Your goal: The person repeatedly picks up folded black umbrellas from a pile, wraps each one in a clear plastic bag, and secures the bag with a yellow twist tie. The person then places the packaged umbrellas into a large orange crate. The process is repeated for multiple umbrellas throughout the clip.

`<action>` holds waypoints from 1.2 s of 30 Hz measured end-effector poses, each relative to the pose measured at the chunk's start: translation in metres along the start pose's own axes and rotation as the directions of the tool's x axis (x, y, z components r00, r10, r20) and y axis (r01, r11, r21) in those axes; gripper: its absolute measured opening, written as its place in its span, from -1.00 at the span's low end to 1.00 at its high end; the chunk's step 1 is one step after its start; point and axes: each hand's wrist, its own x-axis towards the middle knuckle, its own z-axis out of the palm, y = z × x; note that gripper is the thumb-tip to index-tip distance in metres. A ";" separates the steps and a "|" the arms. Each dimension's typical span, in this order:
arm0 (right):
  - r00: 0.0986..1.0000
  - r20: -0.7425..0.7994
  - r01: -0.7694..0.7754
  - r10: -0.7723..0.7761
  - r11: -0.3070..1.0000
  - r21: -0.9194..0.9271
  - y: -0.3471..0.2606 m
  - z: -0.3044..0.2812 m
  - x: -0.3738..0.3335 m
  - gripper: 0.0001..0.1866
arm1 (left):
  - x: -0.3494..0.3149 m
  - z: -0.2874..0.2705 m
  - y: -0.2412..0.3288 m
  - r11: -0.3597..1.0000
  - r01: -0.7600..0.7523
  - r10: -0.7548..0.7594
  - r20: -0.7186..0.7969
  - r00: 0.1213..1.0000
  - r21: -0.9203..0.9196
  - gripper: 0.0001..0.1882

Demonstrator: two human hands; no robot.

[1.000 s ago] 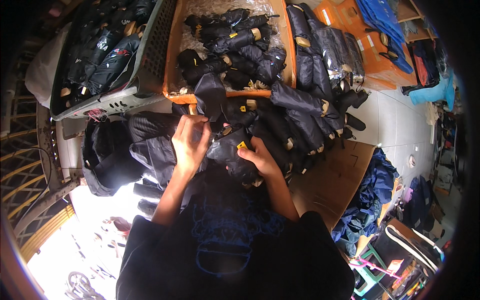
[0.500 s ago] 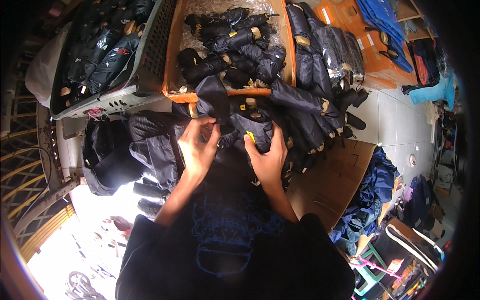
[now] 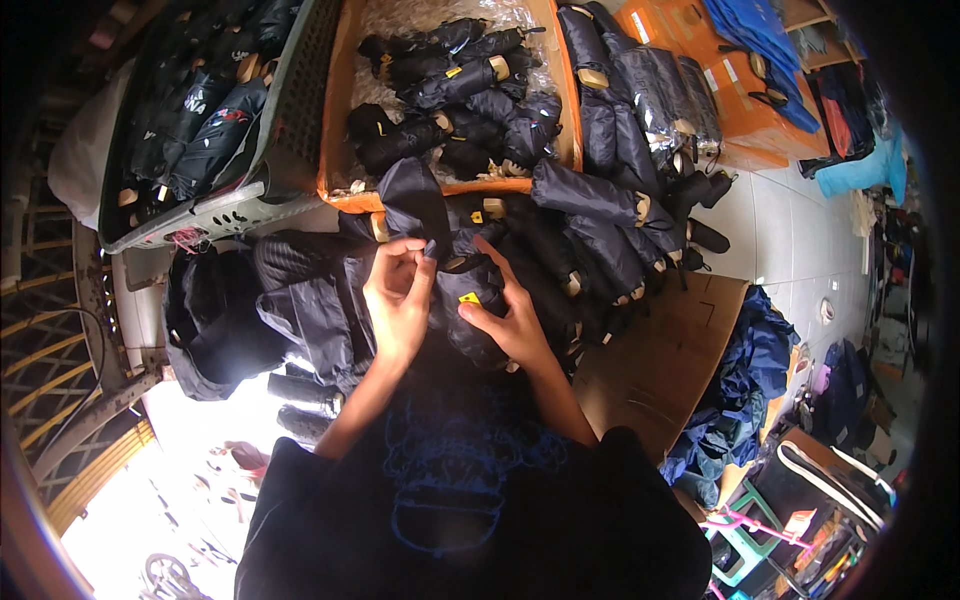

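Observation:
A folded black umbrella [image 3: 473, 335] with a yellow tag is in front of me, and my right hand [image 3: 516, 322] is wrapped round its right side, thumb beside the tag. Close to its left, my left hand [image 3: 398, 308] pinches the edge of a black cloth sleeve [image 3: 412, 198] between thumb and forefinger. The sleeve stands up above my left fingers, in front of the orange-edged carton. Its lower end is partly hidden by that hand. Whether the umbrella's top touches the sleeve is hard to make out against the dark cloth.
Several folded umbrellas lie in the carton [image 3: 326, 150] ahead and in a grey plastic crate [image 3: 290, 130] at far left. More sleeved umbrellas [image 3: 590, 195] pile up to the right. Black cloth [image 3: 215, 310] heaps at left; a cardboard flap [image 3: 660, 350] lies at right.
My right hand has brought the umbrella left and slightly down, closer to my left hand. My left hand keeps its pinch on the sleeve. The whole view has shifted a little.

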 end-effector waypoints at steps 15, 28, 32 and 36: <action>0.979 0.171 -0.132 0.107 0.982 0.136 -0.016 -0.007 -0.001 -0.24 | -0.002 -0.007 -0.012 0.995 -0.096 0.096 -0.011 0.995 0.042 -0.86; 0.967 -0.003 -0.211 0.254 0.810 0.547 0.014 -0.016 -0.011 -0.39 | 0.008 -0.025 -0.009 0.876 -0.274 0.281 0.042 0.959 0.398 -0.86; 0.944 0.035 -0.238 0.328 0.607 0.758 0.012 -0.021 -0.007 -0.48 | 0.009 -0.033 -0.008 0.763 -0.392 0.362 0.162 0.918 0.513 -0.86; 0.961 0.090 -0.240 0.261 0.629 0.739 -0.004 -0.023 -0.009 -0.39 | 0.008 -0.035 -0.008 0.742 -0.350 0.396 0.048 0.917 0.572 -0.89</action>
